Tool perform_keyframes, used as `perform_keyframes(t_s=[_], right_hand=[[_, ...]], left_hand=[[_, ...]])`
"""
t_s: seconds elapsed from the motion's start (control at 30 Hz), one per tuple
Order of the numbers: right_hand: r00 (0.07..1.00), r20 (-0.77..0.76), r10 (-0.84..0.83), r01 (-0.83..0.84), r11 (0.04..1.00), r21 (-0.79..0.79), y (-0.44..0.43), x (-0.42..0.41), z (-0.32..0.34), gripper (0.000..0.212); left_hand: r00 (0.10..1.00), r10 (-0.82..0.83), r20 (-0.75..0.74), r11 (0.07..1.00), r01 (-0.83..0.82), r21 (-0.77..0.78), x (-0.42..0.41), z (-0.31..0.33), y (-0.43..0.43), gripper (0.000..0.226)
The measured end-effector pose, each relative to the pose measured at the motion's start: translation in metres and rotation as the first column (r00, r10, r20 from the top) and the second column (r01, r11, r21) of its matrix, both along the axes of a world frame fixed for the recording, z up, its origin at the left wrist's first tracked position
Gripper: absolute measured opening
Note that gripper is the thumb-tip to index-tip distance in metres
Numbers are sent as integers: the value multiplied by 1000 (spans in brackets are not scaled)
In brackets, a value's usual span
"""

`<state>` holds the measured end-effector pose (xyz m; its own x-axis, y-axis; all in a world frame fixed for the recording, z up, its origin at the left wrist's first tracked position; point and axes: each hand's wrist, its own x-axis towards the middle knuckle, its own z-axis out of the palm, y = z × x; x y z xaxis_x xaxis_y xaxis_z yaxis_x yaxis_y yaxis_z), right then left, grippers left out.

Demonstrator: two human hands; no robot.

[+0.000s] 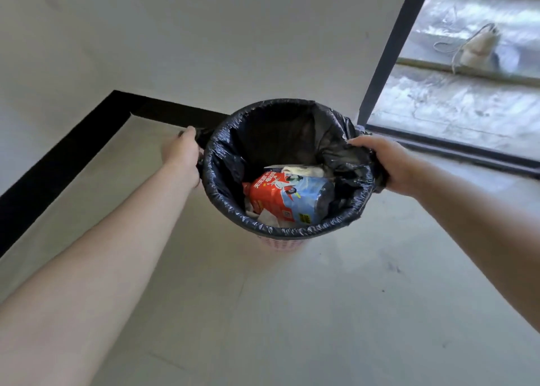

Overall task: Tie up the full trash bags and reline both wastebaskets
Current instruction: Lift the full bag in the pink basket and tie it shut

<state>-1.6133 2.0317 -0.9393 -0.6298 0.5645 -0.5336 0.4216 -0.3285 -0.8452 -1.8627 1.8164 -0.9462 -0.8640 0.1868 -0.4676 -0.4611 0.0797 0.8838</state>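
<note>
The left hand (185,155) is clenched round a bunched fold of the black trash bag (277,134) at the left side of the rim. The right hand (385,163) clamps a gathered wad of the same film at the right side, thumb on top. Between them the bag lies folded over the rim of the pink wastebasket (280,242), which stands on the pale floor (321,312) near a wall corner and a glass door (467,108). Inside lie a red and blue carton (287,197) and crumpled white paper (267,216), well below the rim.

The likely trouble is in the lift. At front and back the film hugs the rim, so a pull from the two sides alone could drag the light basket up with the bag, or tip it. Thin film stretched over the edge may tear, and the carton's corners could pierce it. If one grip slips, the mouth sags and rubbish could spill onto the floor
</note>
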Motion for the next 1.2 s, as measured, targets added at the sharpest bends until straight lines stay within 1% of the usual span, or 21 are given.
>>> perform_keyframes(t_s=[0.1,0.2,0.27,0.37,0.43,0.5,0.53,0.57,0.6,0.63,0.67,0.73,0.8,0.9,0.97,1.0,1.03,1.1,1.13,1.17,1.2], right_hand=[[985,-12,-172,171,974,149,-14,-5,-2,9],[982,19,-185,165,914,370,-25,-17,-15,11],[978,40,-205,166,880,445,-34,-26,-17,8],[980,62,-188,129,843,522,-47,-39,-15,5],[979,103,-176,94,839,536,-47,-44,-10,22],[955,274,-111,-66,823,564,-40,-40,1,52],[899,430,-82,-237,735,635,-34,-36,6,65],[824,556,-107,-398,590,703,-28,-31,14,70],[777,608,-161,-491,449,747,-24,-27,27,68],[786,580,-213,-491,354,796,-16,-25,41,60],[827,506,-245,-427,311,849,-8,-24,56,50],[904,322,-280,-228,320,919,5,-25,90,37],[939,169,-300,-87,270,959,10,-26,120,38],[940,114,-322,-106,43,993,5,-24,149,39],[951,43,-305,-50,-15,999,-1,-23,164,40],[960,-35,-279,42,21,999,-4,-24,171,40],[962,-134,-239,165,113,980,-7,-25,176,40],[932,-331,-150,363,405,839,-14,-27,183,40],[907,-402,-122,401,534,744,-16,-27,183,43],[896,-431,-109,403,610,682,-17,-26,181,48],[902,-420,-102,386,628,676,-15,-25,177,55]], left_hand=[[963,1,-269,1000,6,26,-8,37,1,28],[842,-146,-519,986,167,-7,6,61,15,34],[778,-299,-553,934,357,-4,31,74,29,33],[698,-457,-552,782,610,123,72,104,48,14],[662,-456,-595,730,660,174,83,117,54,4],[646,-413,-642,735,653,185,81,120,55,6],[639,-388,-664,742,645,186,77,119,53,9],[631,-364,-685,749,636,188,72,117,51,12],[628,-342,-699,759,623,189,66,116,47,17],[630,-324,-706,773,606,186,61,116,44,21],[632,-311,-710,790,587,176,55,117,39,24],[620,-294,-727,838,533,117,45,121,29,29],[602,-296,-741,887,462,21,39,125,22,33],[652,-228,-723,941,339,9,37,130,18,34],[691,-127,-712,960,266,86,37,136,15,28],[698,-90,-710,961,249,123,37,140,14,27],[698,-69,-713,958,247,148,38,143,13,27],[687,-62,-724,949,266,171,39,145,12,28],[682,-71,-728,947,275,166,41,144,13,29],[678,-83,-730,948,279,152,42,142,13,30],[680,-94,-727,951,278,137,43,138,13,31]])
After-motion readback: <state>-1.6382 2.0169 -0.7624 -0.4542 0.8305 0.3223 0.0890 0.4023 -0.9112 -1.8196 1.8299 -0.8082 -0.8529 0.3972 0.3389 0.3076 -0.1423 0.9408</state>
